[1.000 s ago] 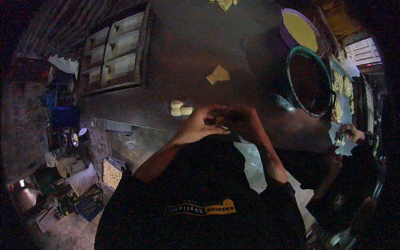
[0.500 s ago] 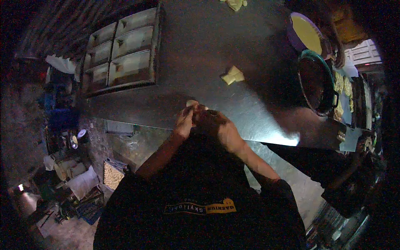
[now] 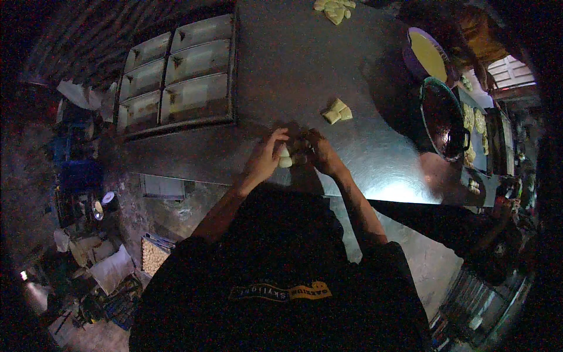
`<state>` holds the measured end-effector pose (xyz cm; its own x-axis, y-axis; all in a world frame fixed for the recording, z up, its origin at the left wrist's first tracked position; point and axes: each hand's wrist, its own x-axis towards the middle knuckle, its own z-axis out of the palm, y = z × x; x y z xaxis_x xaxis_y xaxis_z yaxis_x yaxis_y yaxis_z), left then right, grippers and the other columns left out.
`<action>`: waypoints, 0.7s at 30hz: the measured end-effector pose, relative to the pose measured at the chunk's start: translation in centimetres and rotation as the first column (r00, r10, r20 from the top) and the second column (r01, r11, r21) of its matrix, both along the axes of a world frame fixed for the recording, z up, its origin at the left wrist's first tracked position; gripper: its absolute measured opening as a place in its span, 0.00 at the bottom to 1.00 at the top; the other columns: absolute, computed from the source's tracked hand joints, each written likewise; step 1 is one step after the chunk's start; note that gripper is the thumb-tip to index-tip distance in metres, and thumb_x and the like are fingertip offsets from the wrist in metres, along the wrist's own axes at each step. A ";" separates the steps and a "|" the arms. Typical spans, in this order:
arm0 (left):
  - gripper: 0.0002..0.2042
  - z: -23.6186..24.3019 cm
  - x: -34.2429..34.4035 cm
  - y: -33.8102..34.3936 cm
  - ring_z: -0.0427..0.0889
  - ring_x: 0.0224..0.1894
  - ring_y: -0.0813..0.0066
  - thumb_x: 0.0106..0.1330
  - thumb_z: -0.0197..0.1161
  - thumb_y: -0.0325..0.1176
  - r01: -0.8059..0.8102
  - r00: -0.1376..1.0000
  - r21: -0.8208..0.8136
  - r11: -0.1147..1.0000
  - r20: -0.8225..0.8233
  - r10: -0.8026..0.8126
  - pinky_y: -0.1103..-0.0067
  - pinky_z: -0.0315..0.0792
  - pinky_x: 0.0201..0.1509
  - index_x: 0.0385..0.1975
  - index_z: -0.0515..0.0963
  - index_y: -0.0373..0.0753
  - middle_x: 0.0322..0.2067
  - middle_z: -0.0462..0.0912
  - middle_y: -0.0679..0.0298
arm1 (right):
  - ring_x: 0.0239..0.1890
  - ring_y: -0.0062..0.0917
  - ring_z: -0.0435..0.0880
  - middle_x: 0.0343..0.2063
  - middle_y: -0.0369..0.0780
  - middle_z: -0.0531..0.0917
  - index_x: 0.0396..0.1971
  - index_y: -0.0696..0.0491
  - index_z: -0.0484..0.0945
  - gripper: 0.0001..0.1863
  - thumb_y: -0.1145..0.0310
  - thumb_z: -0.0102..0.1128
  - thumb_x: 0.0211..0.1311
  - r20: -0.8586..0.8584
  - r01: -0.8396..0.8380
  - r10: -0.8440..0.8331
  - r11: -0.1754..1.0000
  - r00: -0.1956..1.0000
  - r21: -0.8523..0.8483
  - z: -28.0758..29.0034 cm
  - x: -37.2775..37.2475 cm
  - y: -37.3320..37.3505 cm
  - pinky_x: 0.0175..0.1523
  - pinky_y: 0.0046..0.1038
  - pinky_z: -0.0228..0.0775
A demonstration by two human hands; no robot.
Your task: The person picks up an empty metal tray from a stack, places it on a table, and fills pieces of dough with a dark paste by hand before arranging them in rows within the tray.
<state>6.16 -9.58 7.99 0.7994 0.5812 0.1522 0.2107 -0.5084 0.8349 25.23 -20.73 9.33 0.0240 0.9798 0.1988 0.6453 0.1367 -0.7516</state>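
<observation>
Small pale pieces of dough (image 3: pixel 285 159) lie on the dark tabletop close to its near edge, between my hands. My left hand (image 3: pixel 265 157) is beside them, fingers stretched out and touching or nearly touching the upper piece. To the right of the dough is my right hand (image 3: pixel 326 155), bent at the fingers. Deep shadow covers those fingertips, so whether they hold anything cannot be made out. Farther off, to the upper right of my hands, sits a little group of cut dough pieces (image 3: pixel 338 111).
A baking tin with several compartments (image 3: pixel 198 120) stands at the left. More dough (image 3: pixel 333 10) lies at the far edge. On the right are a purple basin (image 3: pixel 427 56) of yellow stuff, a dark basin (image 3: pixel 441 117) and another person's dark sleeve (image 3: pixel 422 220).
My hands were together over a pale piece; now they are apart, the right one moved rightward, with dough pieces showing between them. The view has shifted slightly.
</observation>
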 end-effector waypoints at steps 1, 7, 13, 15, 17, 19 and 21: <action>0.20 -0.6 0.3 -0.6 0.81 0.52 0.56 0.71 0.54 0.27 -0.004 1.000 -0.052 0.999 -0.008 0.003 0.67 0.75 0.54 0.62 0.65 0.41 0.51 0.80 0.54 | 0.52 0.43 0.78 0.48 0.47 0.79 0.49 0.56 0.78 0.21 0.81 0.60 0.51 -0.006 0.017 -0.017 1.000 1.000 -0.020 -0.4 0.1 -0.2 0.56 0.36 0.71; 0.23 -2.3 0.1 -2.1 0.78 0.55 0.53 0.69 0.56 0.25 -0.021 0.999 -0.150 0.988 -0.050 0.013 0.65 0.72 0.57 0.63 0.64 0.41 0.55 0.76 0.52 | 0.51 0.43 0.78 0.49 0.46 0.79 0.51 0.55 0.76 0.23 0.80 0.62 0.52 -0.101 0.033 -0.043 0.995 0.994 -0.096 -2.6 0.0 -0.9 0.55 0.36 0.72; 0.21 -1.5 1.8 -3.0 0.78 0.53 0.53 0.65 0.64 0.30 0.020 0.993 -0.224 0.974 -0.105 -0.045 0.66 0.72 0.57 0.57 0.71 0.36 0.52 0.77 0.53 | 0.51 0.36 0.80 0.45 0.44 0.82 0.45 0.55 0.80 0.18 0.76 0.68 0.51 -0.061 0.035 -0.028 0.993 0.998 0.112 -9.8 3.4 -1.2 0.53 0.33 0.73; 0.19 -1.1 1.3 -2.7 0.79 0.51 0.54 0.63 0.67 0.32 0.034 0.984 -0.108 0.994 -0.170 -0.052 0.66 0.73 0.55 0.53 0.74 0.35 0.51 0.78 0.54 | 0.46 0.34 0.83 0.41 0.43 0.84 0.43 0.55 0.82 0.17 0.75 0.68 0.51 -0.029 0.191 -0.189 0.973 0.982 0.133 -8.8 5.4 -0.7 0.49 0.33 0.74; 0.17 -0.9 0.3 -2.0 0.81 0.48 0.56 0.62 0.68 0.34 0.054 0.983 0.128 0.990 -0.179 -0.031 0.67 0.75 0.52 0.49 0.76 0.35 0.49 0.78 0.56 | 0.41 0.36 0.85 0.38 0.43 0.86 0.43 0.53 0.83 0.15 0.70 0.68 0.53 -0.119 0.503 -0.495 0.863 0.861 0.050 -3.3 7.1 0.1 0.44 0.33 0.75; 0.16 1.9 3.1 -2.3 0.81 0.47 0.57 0.62 0.68 0.33 -0.013 0.990 0.175 0.984 -0.139 0.038 0.68 0.75 0.51 0.47 0.77 0.35 0.48 0.79 0.56 | 0.39 0.39 0.85 0.37 0.43 0.86 0.41 0.51 0.84 0.14 0.65 0.66 0.56 -0.125 0.680 -0.668 0.726 0.733 0.102 -5.7 12.4 -0.7 0.42 0.34 0.75; 0.15 2.4 7.6 -2.6 0.81 0.46 0.57 0.62 0.68 0.33 -0.016 0.998 0.143 0.990 -0.059 0.025 0.68 0.75 0.50 0.47 0.77 0.35 0.47 0.80 0.56 | 0.39 0.42 0.84 0.38 0.44 0.86 0.42 0.51 0.83 0.14 0.62 0.64 0.58 0.169 0.646 -0.683 0.728 0.710 0.231 -11.2 16.2 -1.7 0.42 0.37 0.75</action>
<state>13.75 -12.22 10.40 0.7979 0.5733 0.1863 0.2699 -0.6162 0.7399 41.40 -22.48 -1.91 0.5938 0.6861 0.4204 0.7574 -0.3003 -0.5798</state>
